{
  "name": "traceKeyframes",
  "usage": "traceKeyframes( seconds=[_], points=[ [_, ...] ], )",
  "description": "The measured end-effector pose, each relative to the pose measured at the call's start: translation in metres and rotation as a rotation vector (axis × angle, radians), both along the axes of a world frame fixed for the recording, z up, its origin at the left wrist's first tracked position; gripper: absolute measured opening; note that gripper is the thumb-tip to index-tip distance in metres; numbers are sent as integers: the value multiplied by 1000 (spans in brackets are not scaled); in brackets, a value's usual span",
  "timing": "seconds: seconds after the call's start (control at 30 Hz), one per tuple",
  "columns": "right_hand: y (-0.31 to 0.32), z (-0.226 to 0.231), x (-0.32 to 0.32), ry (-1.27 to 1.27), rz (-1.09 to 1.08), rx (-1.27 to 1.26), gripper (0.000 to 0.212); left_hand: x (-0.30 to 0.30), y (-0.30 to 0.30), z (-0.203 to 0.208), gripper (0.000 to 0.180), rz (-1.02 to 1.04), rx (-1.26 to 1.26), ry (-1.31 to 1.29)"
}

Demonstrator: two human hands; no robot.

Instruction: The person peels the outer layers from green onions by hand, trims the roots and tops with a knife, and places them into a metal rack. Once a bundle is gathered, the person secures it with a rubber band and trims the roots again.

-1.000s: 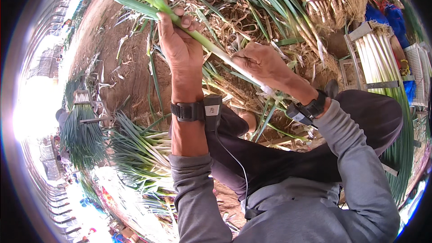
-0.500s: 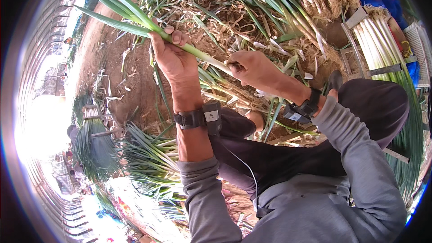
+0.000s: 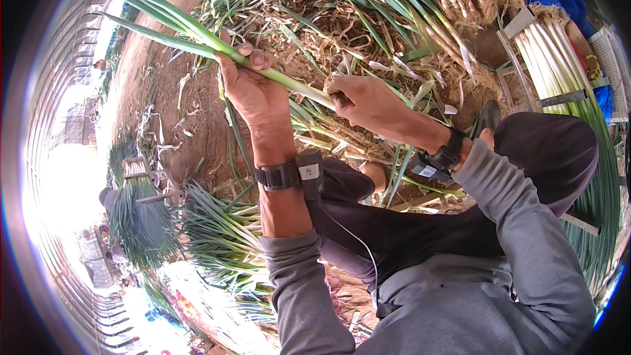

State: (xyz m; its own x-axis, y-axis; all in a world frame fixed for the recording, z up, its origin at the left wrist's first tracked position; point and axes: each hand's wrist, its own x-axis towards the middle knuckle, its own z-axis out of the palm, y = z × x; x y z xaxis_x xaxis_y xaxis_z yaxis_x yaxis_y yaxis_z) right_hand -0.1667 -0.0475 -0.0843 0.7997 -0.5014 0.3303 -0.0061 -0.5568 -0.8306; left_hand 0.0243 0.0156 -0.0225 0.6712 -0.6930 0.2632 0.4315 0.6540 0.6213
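Observation:
One long green onion slants across the upper middle, its green leaves toward the upper left and its white end toward the right. My left hand is closed around the stalk, palm up, where green turns pale. At the white end, my right hand pinches the tip between thumb and bent forefinger. Those fingers cover the root end, so its state cannot be made out. Below the stalk, more green onions lie on the soil between my hands and legs.
Dry peelings litter the soil ahead. Untrimmed onions with roots are heaped at the far right. Stripped white-stemmed onions lie in a metal rack at right. Another bundle stands in a rack at left, beside loose onions.
The green onion and my left hand have shifted slightly left. My right hand has also moved a little left and stays at the white end.

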Motion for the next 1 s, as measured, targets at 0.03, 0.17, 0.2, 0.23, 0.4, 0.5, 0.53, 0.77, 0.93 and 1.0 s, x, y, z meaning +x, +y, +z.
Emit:
traceKeyframes(
  seconds=[0.03,0.17,0.2,0.23,0.4,0.5,0.53,0.77,0.93,1.0],
  points=[
    [-2,-2,2,-17,-39,-91,14,0,0,0,49,-2,-1,0],
    [-3,2,-2,41,25,189,16,2,3,1,47,-43,-26,47],
    [-5,6,-4,82,96,396,18,2,2,1,47,-87,-46,76],
    [-6,8,-6,124,167,604,19,3,3,2,47,-87,-45,78],
    [3,21,-11,88,187,705,29,7,4,5,45,-193,-134,134],
    [2,2,-6,-76,218,595,34,3,3,9,45,-190,-141,158],
    [-1,-5,-4,-164,205,575,34,1,2,10,45,-192,-142,161],
    [-16,5,-13,128,311,683,31,-14,1,12,44,-226,-96,51],
    [-17,2,-17,119,392,835,29,-25,0,14,43,-330,-98,-21],
    [-18,2,-19,154,443,906,31,-27,-1,13,43,-364,-111,-3]
  ],
)
